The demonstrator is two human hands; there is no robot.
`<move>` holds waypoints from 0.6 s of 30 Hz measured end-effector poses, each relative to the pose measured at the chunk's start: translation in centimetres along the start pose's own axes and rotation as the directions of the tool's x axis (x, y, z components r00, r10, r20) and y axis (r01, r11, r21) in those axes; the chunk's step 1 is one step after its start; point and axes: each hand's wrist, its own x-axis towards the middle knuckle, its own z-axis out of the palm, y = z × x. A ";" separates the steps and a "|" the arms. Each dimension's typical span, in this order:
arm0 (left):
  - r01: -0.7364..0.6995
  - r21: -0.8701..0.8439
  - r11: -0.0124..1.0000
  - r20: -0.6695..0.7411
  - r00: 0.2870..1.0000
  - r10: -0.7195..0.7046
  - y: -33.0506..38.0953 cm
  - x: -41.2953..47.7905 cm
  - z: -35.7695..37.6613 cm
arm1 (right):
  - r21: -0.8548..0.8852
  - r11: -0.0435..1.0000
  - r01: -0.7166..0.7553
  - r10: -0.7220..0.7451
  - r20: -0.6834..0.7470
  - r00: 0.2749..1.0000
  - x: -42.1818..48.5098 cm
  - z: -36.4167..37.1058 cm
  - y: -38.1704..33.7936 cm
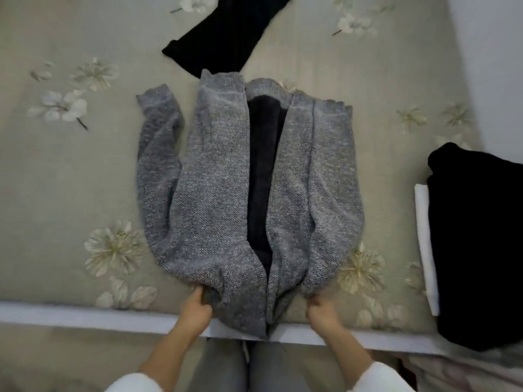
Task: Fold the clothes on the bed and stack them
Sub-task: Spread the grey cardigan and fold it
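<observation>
A grey knitted cardigan with a dark lining lies flat on the bed, front open, both sleeves laid along its sides. Its near end hangs slightly over the bed's front edge. My left hand grips the cardigan's near left corner. My right hand grips the near right corner. At the right edge of the bed sits a stack of folded clothes: a black garment on top of a white one.
An unfolded black garment lies at the far middle of the bed, just beyond the cardigan. The beige floral bedspread covers the bed. A white bed edge runs along the front. A pale wall stands at the far right.
</observation>
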 end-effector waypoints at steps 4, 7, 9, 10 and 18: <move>-0.109 0.580 0.807 0.041 0.994 0.105 -1.7 1.3 2.1 | -0.512 0.814 0.274 -0.242 0.130 0.962 1.8 3.1 0.9; -0.151 0.586 0.796 -0.043 0.975 0.216 -1.3 1.3 2.5 | -0.645 0.706 0.293 -0.387 -0.004 0.922 2.1 4.3 0.9; -0.312 0.546 0.777 -0.031 0.920 0.391 -0.7 0.9 2.3 | -0.686 0.659 0.310 -0.509 -0.103 0.855 2.4 4.6 0.8; -0.396 0.439 0.807 -0.015 0.894 0.447 -0.2 0.4 2.0 | -0.701 0.632 0.330 -0.563 -0.123 0.817 2.7 4.5 0.7; 0.012 -0.236 0.972 0.144 0.989 0.023 1.4 -3.0 -0.4 | -0.265 0.816 0.514 -0.432 0.312 0.846 1.1 0.6 -1.5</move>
